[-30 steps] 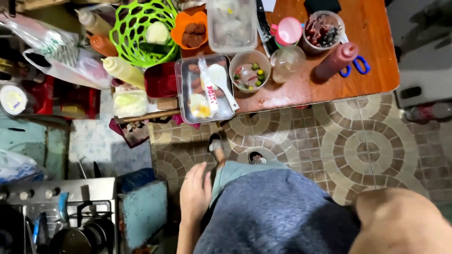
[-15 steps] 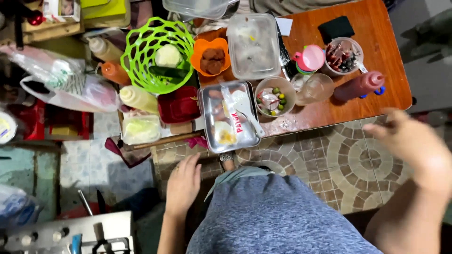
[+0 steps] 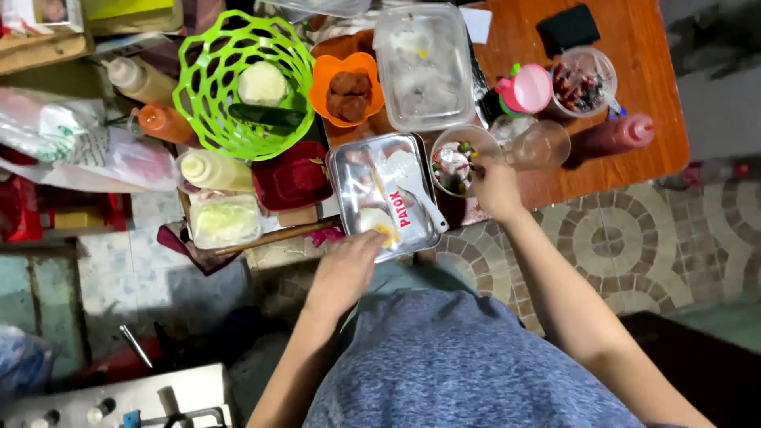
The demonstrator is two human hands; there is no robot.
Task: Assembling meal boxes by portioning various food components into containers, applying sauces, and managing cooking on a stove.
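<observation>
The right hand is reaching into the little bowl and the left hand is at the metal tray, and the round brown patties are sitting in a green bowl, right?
Almost. The head view shows the right hand at the little bowl and the left hand at the metal tray, but the brown patties sit in an orange bowl. The green thing is the basket beside it.

A white packet with red lettering (image 3: 399, 208) lies in the steel tray (image 3: 346, 170); a clear plastic bag (image 3: 71, 143) lies far left.

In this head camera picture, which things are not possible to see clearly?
- Right hand: fingertips blurred at the small round bowl; grasp unclear.
- Left hand: hides the near edge of the rectangular metal tray; contact unclear.
- Clear lidded plastic box: cloudy lid, contents unreadable.
- Grey stove: cut by the bottom edge.
</observation>
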